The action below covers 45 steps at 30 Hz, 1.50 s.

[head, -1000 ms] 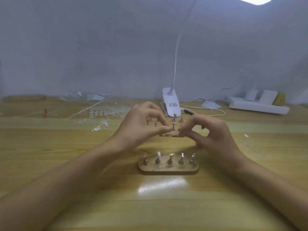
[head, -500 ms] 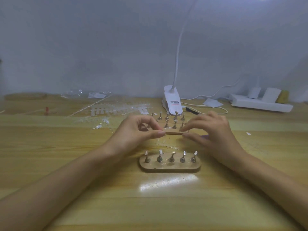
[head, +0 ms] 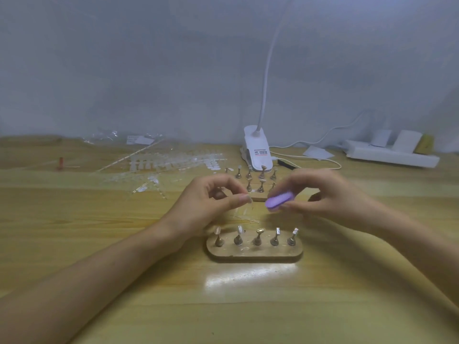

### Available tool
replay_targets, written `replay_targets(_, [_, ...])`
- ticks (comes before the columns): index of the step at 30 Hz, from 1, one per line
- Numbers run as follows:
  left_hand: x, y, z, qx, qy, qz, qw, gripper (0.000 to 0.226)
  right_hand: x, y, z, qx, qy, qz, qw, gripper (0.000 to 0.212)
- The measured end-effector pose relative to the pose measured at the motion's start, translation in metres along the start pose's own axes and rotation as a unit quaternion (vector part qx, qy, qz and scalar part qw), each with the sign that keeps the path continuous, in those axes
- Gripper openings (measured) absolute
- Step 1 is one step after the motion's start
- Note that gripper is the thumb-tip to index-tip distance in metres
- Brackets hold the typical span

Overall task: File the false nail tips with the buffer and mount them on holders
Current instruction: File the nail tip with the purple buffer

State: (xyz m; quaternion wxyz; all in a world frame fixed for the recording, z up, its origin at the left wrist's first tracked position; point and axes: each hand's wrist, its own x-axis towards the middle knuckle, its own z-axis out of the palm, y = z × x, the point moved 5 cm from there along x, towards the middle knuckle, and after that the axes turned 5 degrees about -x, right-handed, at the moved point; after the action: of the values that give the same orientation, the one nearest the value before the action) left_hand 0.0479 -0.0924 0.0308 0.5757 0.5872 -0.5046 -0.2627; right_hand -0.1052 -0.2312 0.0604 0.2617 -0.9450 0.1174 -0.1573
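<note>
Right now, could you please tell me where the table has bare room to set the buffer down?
Bare table lies in front of the near holder base, between the forearms, and right of the right hand, short of the power strip. Crowded: behind the hands, with the far holder base, lamp clip, cable, and loose nail tips at back left.

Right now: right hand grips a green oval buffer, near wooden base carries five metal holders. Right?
Not quite: the oval buffer in the right hand is purple, not green; the head view shows it. The near wooden base does carry five metal holders.
</note>
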Motion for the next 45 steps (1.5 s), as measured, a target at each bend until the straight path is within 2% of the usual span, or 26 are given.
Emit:
replay_targets(5, [0.004,0.000,0.003,0.017,0.005,0.023,1.000,0.007,0.007,-0.008,0.035,0.114,0.009,0.000,0.993,0.021])
replay_targets(9, [0.004,-0.002,0.000,0.014,0.019,0.021,1.000,0.006,0.004,-0.003,0.042,0.253,0.031,0.049,0.966,0.017])
replay_targets(11, [0.003,-0.001,-0.001,0.020,0.027,0.026,0.999,0.006,0.003,0.000,0.042,0.280,0.034,0.067,0.957,0.017])
replay_targets(16, [0.001,0.001,-0.001,0.063,0.045,0.044,0.996,0.009,0.004,-0.004,0.046,0.276,0.014,0.061,0.959,0.027])
replay_targets(20, [0.003,0.000,-0.001,0.070,0.052,0.048,0.995,0.011,0.003,0.002,0.039,0.323,0.058,0.092,0.940,0.030])
replay_targets(23, [0.003,0.001,-0.001,0.076,0.046,0.052,0.995,0.010,0.003,-0.004,0.047,0.294,-0.002,0.082,0.952,0.016])
replay_targets(25, [0.003,0.001,0.000,0.080,0.037,0.055,0.995,0.010,0.004,-0.003,0.046,0.306,0.019,0.090,0.947,0.014])
replay_targets(27, [0.003,0.001,-0.001,0.071,0.044,0.053,0.995,0.011,0.004,-0.001,0.041,0.324,0.047,0.109,0.938,0.021])
replay_targets(30, [0.003,0.003,-0.001,0.081,0.046,0.063,0.994,0.011,0.004,-0.006,0.046,0.298,-0.005,0.097,0.949,0.015])
replay_targets(31, [0.003,0.004,0.000,0.087,0.040,0.068,0.993,0.011,0.004,-0.005,0.046,0.301,-0.001,0.094,0.949,0.013])
replay_targets(34, [0.003,0.005,0.001,0.089,0.045,0.072,0.992,0.012,0.004,0.001,0.041,0.332,0.059,0.126,0.933,0.014])
replay_targets(37, [0.003,0.006,0.000,0.091,0.052,0.071,0.992,0.010,0.005,-0.004,0.045,0.315,0.013,0.106,0.943,0.010])
replay_targets(40, [0.002,0.007,0.002,0.094,0.040,0.076,0.992,0.014,0.005,0.002,0.041,0.345,0.067,0.122,0.928,0.012])
replay_targets(43, [0.001,0.008,0.000,0.085,0.049,0.074,0.992,0.011,0.006,-0.002,0.045,0.326,0.016,0.100,0.940,0.011])
replay_targets(45, [0.001,0.007,0.001,0.087,0.043,0.069,0.993,0.012,0.006,-0.002,0.045,0.322,0.024,0.102,0.941,0.013])
